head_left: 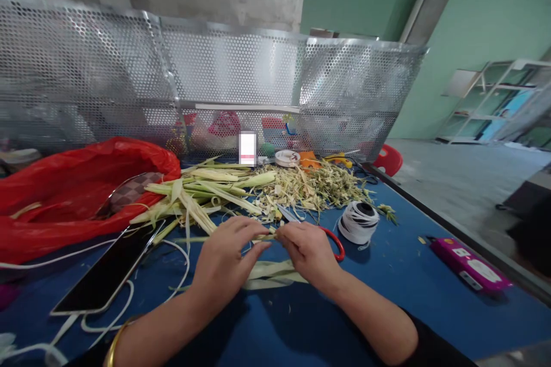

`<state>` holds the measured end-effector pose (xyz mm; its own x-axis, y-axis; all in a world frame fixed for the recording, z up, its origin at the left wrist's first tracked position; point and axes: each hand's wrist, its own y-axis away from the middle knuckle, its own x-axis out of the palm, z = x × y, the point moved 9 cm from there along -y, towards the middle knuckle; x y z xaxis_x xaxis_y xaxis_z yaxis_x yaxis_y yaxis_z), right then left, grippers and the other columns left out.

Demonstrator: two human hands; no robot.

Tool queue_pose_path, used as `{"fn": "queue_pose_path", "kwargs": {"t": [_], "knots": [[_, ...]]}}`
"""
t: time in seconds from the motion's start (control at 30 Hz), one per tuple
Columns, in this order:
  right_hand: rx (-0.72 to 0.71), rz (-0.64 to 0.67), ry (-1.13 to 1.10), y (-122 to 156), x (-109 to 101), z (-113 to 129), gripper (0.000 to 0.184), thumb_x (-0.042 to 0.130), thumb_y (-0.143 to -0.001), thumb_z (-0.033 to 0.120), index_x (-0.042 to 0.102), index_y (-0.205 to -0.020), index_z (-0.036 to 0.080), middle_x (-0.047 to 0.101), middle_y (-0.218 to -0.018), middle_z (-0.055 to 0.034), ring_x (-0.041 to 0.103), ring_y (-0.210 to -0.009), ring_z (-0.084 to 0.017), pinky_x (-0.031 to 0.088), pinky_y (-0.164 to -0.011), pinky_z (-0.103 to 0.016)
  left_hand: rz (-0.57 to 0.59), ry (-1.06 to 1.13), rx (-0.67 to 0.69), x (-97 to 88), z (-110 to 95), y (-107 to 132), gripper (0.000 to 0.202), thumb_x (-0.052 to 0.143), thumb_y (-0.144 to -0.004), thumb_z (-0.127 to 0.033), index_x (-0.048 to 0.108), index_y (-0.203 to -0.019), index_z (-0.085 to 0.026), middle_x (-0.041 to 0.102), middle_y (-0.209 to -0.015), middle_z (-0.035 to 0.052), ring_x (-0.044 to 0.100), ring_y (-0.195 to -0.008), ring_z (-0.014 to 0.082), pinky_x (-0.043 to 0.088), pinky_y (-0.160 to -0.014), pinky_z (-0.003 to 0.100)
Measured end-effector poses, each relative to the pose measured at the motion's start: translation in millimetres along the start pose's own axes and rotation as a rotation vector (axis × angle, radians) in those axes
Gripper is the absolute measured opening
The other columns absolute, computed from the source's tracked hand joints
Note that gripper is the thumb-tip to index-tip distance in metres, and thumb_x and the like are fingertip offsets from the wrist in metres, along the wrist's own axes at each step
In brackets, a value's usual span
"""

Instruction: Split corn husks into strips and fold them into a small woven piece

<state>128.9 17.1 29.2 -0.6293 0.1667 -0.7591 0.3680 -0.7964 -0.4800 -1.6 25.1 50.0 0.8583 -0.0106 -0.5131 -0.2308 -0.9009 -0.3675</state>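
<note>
My left hand (226, 261) and my right hand (306, 249) meet over the blue table (387, 298), both pinching a thin pale green leaf strip (269, 237) held between them. More flat leaf strips (271, 274) lie on the table just under my hands. A pile of long green leaves (202, 192) lies beyond my left hand. A heap of leaf trimmings (310, 186) lies beyond my right hand. Red-handled scissors (333, 239) rest right behind my right hand, partly hidden by it.
A phone (109, 269) with a white cable (124, 309) lies at left beside a red plastic bag (64, 189). A roll of white tape (359, 221) and a purple box (469, 264) sit at right. A perforated metal screen (236, 86) closes off the table's back.
</note>
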Motion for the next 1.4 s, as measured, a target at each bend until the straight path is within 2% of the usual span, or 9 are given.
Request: {"fn": "queue_pose_path", "kwargs": {"t": [0.1, 0.23, 0.43, 0.57, 0.83, 0.97, 1.1, 1.27, 1.4], "knots": [[0.012, -0.001, 0.018, -3, -4, -2, 0.022, 0.039, -0.093, 0.022, 0.06, -0.086, 0.021, 0.066, -0.08, -0.0031, 0.058, -0.074, -0.015, 0.035, -0.069, -0.025, 0.132, -0.023, 0.0, 15.7, 5, -15, 0.012, 0.066, -0.072, -0.036, 0.073, -0.071, -0.025, 0.069, -0.073, 0.0037, 0.06, -0.076, 0.0198, 0.041, -0.07, 0.024], [0.297, 0.037, 0.18, -2, -20, -42, 0.016, 0.049, -0.088, 0.031, 0.054, -0.1, 0.021, 0.066, -0.086, -0.0042, 0.061, -0.076, -0.018, 0.037, -0.063, -0.026, 0.267, 0.095, -0.198, 32.7, 30, -29, 0.031, 0.058, -0.076, -0.042, 0.064, -0.056, -0.019, 0.057, -0.05, -0.0012, 0.048, -0.046, 0.0125, 0.034, -0.05, 0.022], [0.406, 0.492, 0.533, 19, -4, -82, 0.036, 0.055, -0.071, 0.019, 0.055, -0.107, 0.012, 0.064, -0.096, -0.0165, 0.063, -0.082, -0.029, 0.037, -0.06, -0.031, 0.248, 0.381, -0.518, 31.4, 60, -28, 0.031, 0.066, -0.067, -0.044, 0.072, -0.077, -0.014, 0.06, -0.061, 0.0008, 0.038, -0.043, 0.006, 0.023, -0.043, 0.018], [0.379, 0.516, 0.543, 19, 5, -85, 0.058, 0.053, -0.065, 0.015, 0.049, -0.123, 0.013, 0.064, -0.097, -0.0172, 0.064, -0.081, -0.029, 0.037, -0.061, -0.031, 0.19, 0.542, -0.596, 29.8, 68, -24, 0.039, 0.068, -0.066, -0.049, 0.072, -0.083, -0.013, 0.057, -0.063, 0.0005, 0.033, -0.042, 0.0037, 0.014, -0.041, 0.018], [0.474, 0.442, 0.46, 18, -9, -93, 0.063, 0.052, -0.069, 0.015, 0.045, -0.132, 0.014, 0.067, -0.103, -0.0182, 0.064, -0.092, -0.032, 0.041, -0.068, -0.034, 0.117, 0.639, -0.623, 21.7, 81, -31, 0.04, 0.071, -0.062, -0.046, 0.072, -0.083, -0.011, 0.054, -0.061, -0.0014, 0.031, -0.041, 0.0024, 0.014, -0.041, 0.019], [0.434, 0.399, 0.311, 20, -17, -89, 0.054, 0.051, -0.072, 0.017, 0.054, -0.126, 0.02, 0.068, -0.109, -0.0131, 0.063, -0.098, -0.03, 0.044, -0.076, -0.036, 0.004, 0.653, -0.594, 11.9, 88, -35, 0.034, 0.072, -0.062, -0.04, 0.072, -0.079, -0.011, 0.058, -0.065, 0.0015, 0.04, -0.045, 0.0042, 0.023, -0.041, 0.018], [0.433, 0.255, 0.048, 15, -21, -96, 0.053, 0.052, -0.07, 0.017, 0.055, -0.123, 0.021, 0.067, -0.111, -0.0097, 0.061, -0.1, -0.027, 0.043, -0.084, -0.037, -0.021, 0.689, -0.58, 9.7, 90, -36, 0.029, 0.07, -0.066, -0.036, 0.073, -0.083, -0.012, 0.057, -0.068, 0.0013, 0.032, -0.042, 0.0013, 0.013, -0.038, 0.017], [0.5, 0.093, -0.427, 8, -11, -91, 0.054, 0.063, -0.067, 0.03, 0.054, -0.119, 0.018, 0.062, -0.082, -0.0023, 0.058, -0.076, -0.02, 0.046, -0.07, -0.031, -0.052, 0.713, -0.568, 5.7, 90, -38, 0.032, 0.071, -0.068, -0.04, 0.073, -0.087, -0.014, 0.055, -0.067, 0.0002, 0.026, -0.04, -0.0004, 0.009, -0.039, 0.017], [0.515, 0.141, -0.584, 9, 0, -69, 0.061, 0.07, -0.061, 0.026, 0.05, -0.118, 0.021, 0.05, -0.075, 0.0042, 0.048, -0.065, -0.013, 0.042, -0.062, -0.025, -0.094, 0.71, -0.556, 2.5, 90, -39, 0.033, 0.072, -0.067, -0.041, 0.073, -0.086, -0.014, 0.055, -0.065, 0.0, 0.028, -0.041, 0.0001, 0.012, -0.039, 0.017]]}}
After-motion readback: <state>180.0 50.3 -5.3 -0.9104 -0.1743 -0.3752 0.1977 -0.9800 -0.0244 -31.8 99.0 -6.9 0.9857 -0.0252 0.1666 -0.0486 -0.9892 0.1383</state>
